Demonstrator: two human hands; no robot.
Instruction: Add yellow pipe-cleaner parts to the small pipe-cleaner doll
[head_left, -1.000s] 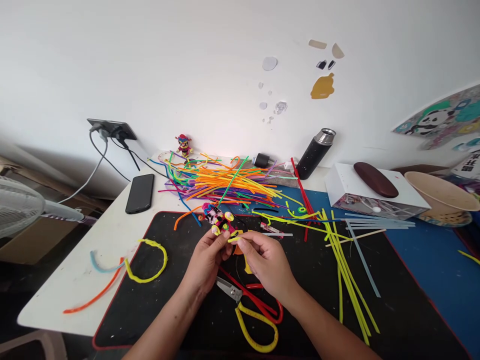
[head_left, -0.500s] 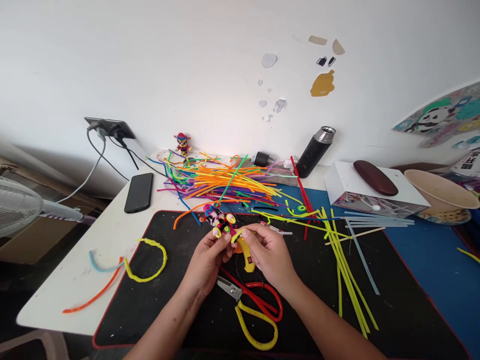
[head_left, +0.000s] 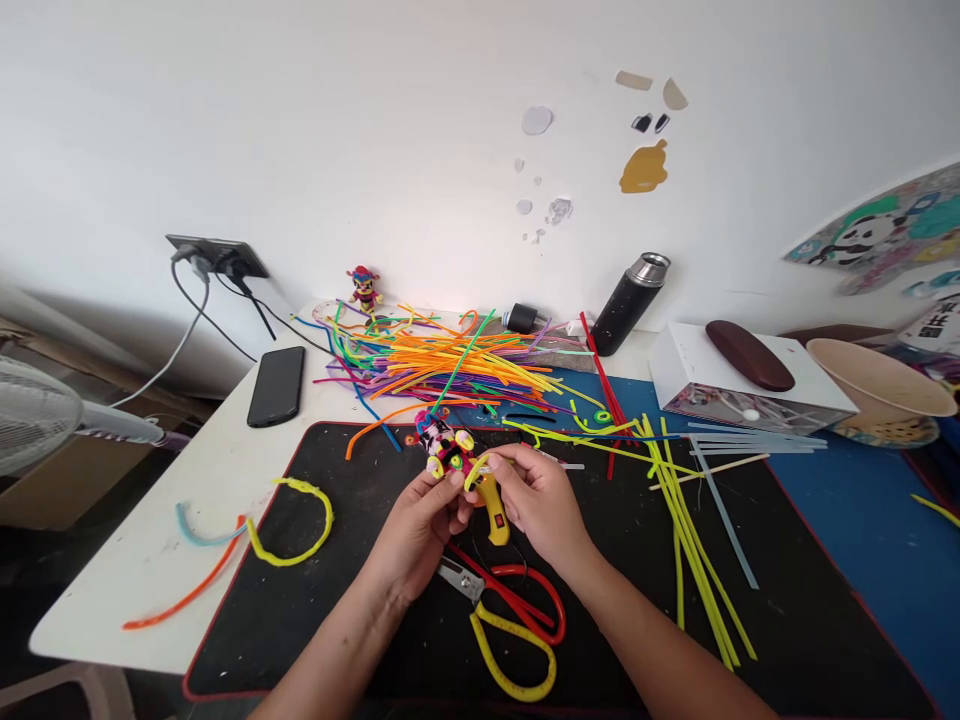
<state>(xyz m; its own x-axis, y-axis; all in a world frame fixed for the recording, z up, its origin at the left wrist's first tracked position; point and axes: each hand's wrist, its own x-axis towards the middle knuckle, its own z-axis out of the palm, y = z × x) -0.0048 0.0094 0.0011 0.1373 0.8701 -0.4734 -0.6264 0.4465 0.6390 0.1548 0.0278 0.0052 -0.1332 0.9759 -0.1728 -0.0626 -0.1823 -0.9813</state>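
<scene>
Above the black mat, my left hand (head_left: 424, 510) is closed round the lower part of a small pipe-cleaner doll (head_left: 442, 440), pink, black and yellow with a blue top. My right hand (head_left: 544, 500) pinches a short yellow pipe cleaner (head_left: 477, 470) against the doll's side, its fingertips close to those of my left hand. Under my hands lies a yellow glue gun (head_left: 493, 510), partly covered. Just below it on the mat rest scissors (head_left: 517, 630) with one red and one yellow handle, beside red pipe cleaners (head_left: 517, 595).
Behind the mat (head_left: 600, 640) spreads a pile of coloured pipe cleaners (head_left: 450, 360), with a finished-looking doll (head_left: 365, 288) beyond it. A phone (head_left: 276, 386) lies left; a black flask (head_left: 631, 302) and white box (head_left: 750, 385) stand right. Yellow-green pipe cleaners (head_left: 694, 550) cross the mat's right side.
The doll has tilted and shifted slightly right in my left hand. The yellow pipe cleaner at its side has turned a little more upright. Both hands keep their hold.
</scene>
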